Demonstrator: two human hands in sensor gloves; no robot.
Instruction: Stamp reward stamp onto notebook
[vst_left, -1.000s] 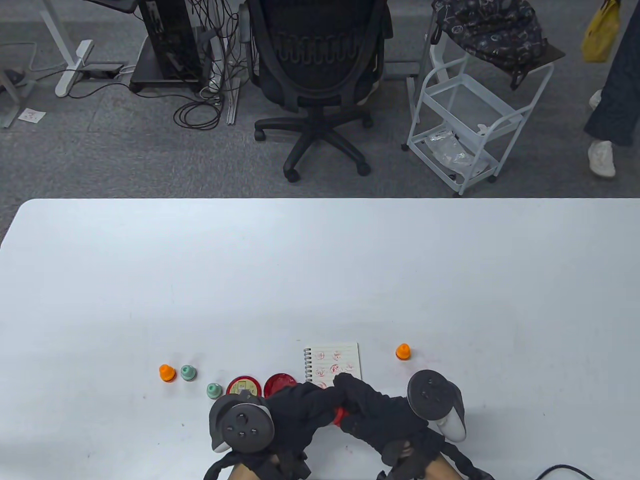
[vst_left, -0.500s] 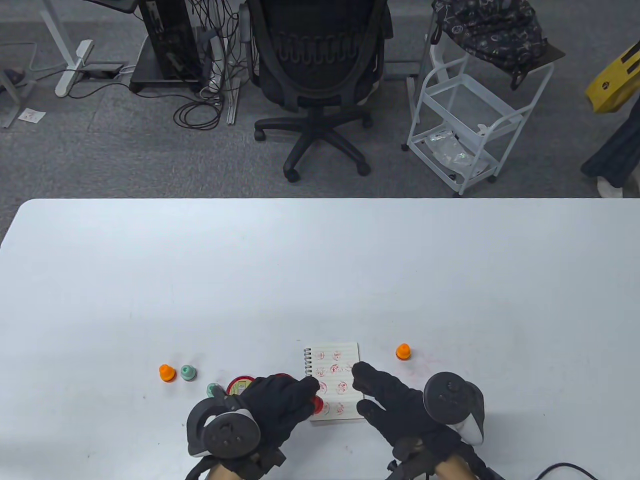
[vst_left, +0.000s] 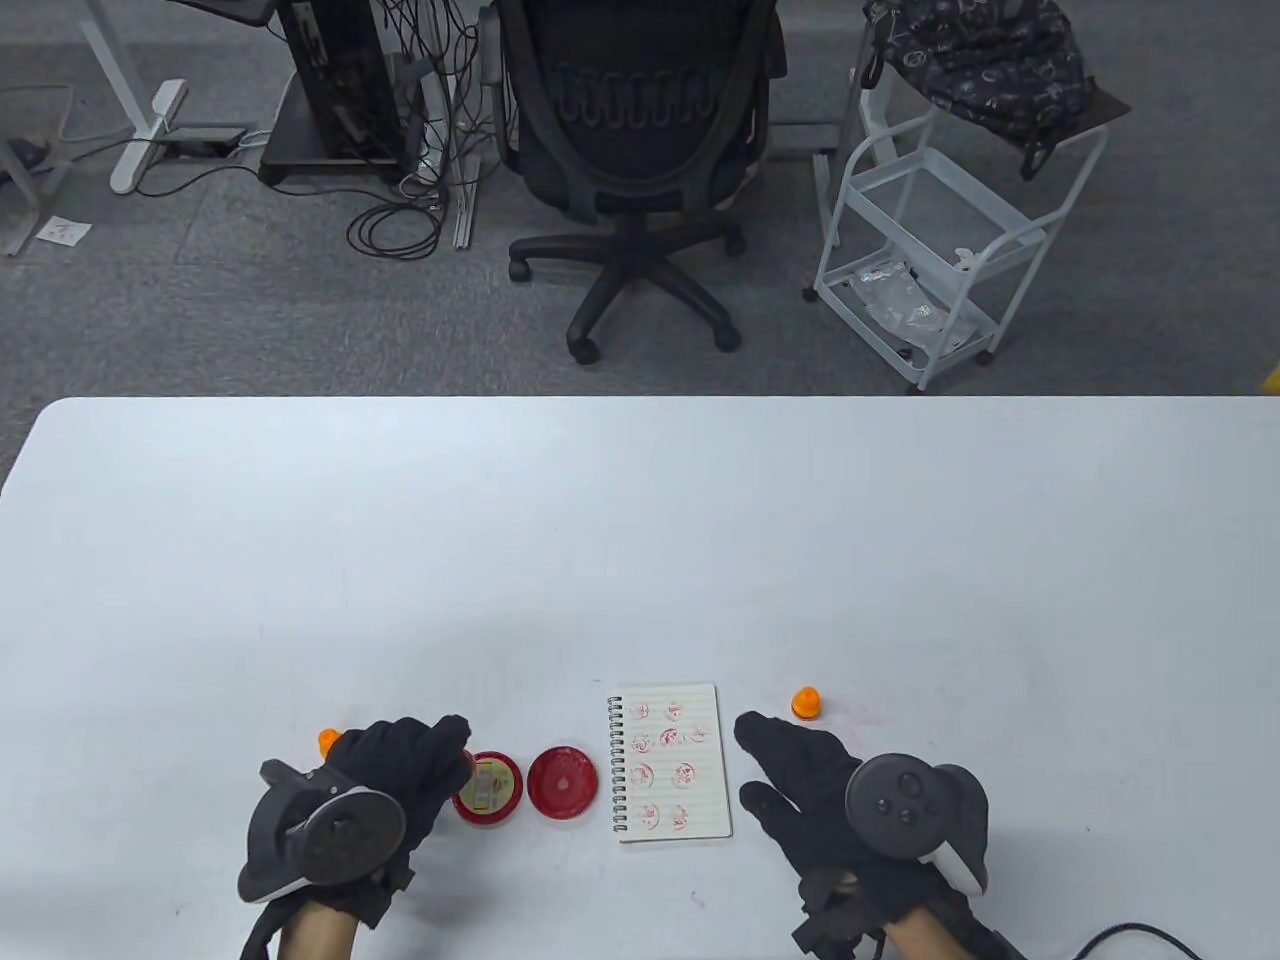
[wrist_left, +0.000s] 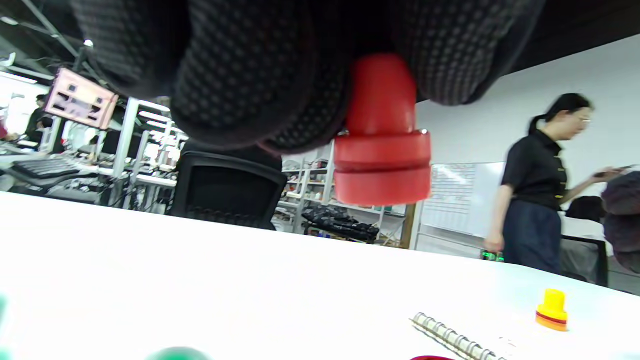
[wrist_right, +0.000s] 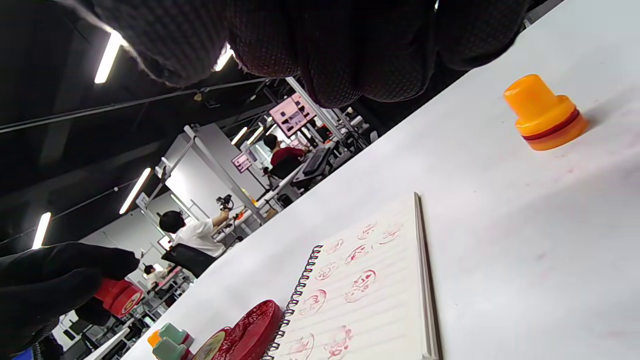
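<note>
The white table (vst_left: 640, 560) carries everything, largest first: the spiral notebook (vst_left: 672, 760) lies open and flat near the front edge, its lined page covered with red prints. Just left of it sit the red ink pad (vst_left: 561, 783) and its lid (vst_left: 488, 786), label side up. The left hand (vst_left: 395, 770) hovers to the left of the lid, fingers curled round the neck of the red reward stamp (wrist_left: 382, 150), which the left wrist view shows held upright, face down, clear of the table. The right hand (vst_left: 800, 785) rests beside the notebook's right edge, fingers extended and holding nothing. An orange stamp (vst_left: 806, 703) stands just beyond it; another orange stamp (vst_left: 328, 741) peeks out past the left hand, and green ones (wrist_right: 170, 336) show in the right wrist view.

The stamp looks like small, light, rigid plastic; its narrow neck above the wider base is the natural hold, and smooth plastic could twist in gloved fingers. The thin page may shift under pressure, so steadying the notebook's edge seems wise.
</note>
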